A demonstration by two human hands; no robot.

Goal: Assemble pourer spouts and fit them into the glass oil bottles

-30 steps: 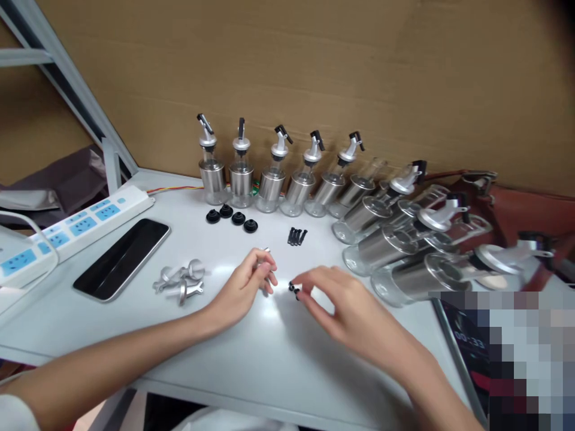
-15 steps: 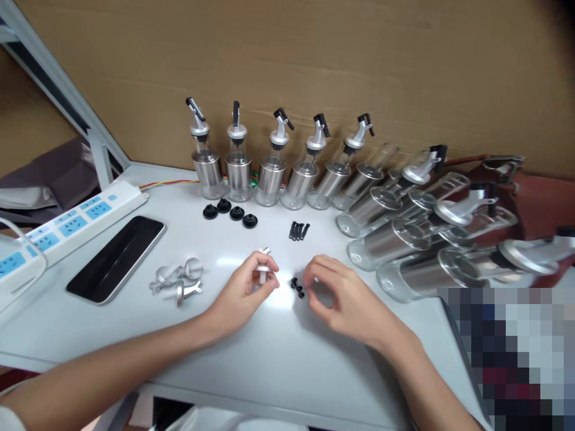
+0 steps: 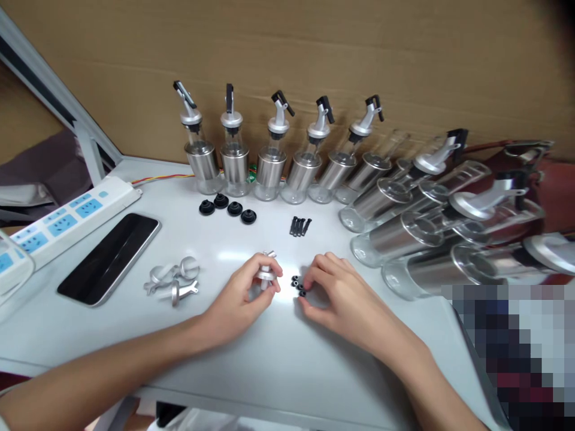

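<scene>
My left hand (image 3: 251, 293) is closed around a silver pourer spout (image 3: 267, 275), its round flange showing between thumb and fingers. My right hand (image 3: 335, 293) rests low over the table with thumb and forefinger apart beside several small black ring-like pieces (image 3: 295, 283). Whether a fingertip touches the nearest piece is hard to tell. Left of my left hand lie more silver pourer spouts (image 3: 176, 291). Black rubber stoppers (image 3: 235, 208) sit in a row farther back, and several short black levers (image 3: 299, 226) lie behind the small rings.
Glass bottles with steel sleeves (image 3: 270, 167) stand along the cardboard wall (image 3: 278, 48), many fitted with pourers, and curve round to the right. A phone (image 3: 110, 257) and a power strip (image 3: 76, 218) lie on the left of the white table (image 3: 251, 371).
My right thumb and forefinger have come down closer to the small black rings. The left hand keeps its hold on the pourer spout, and the camera view has shifted slightly.
</scene>
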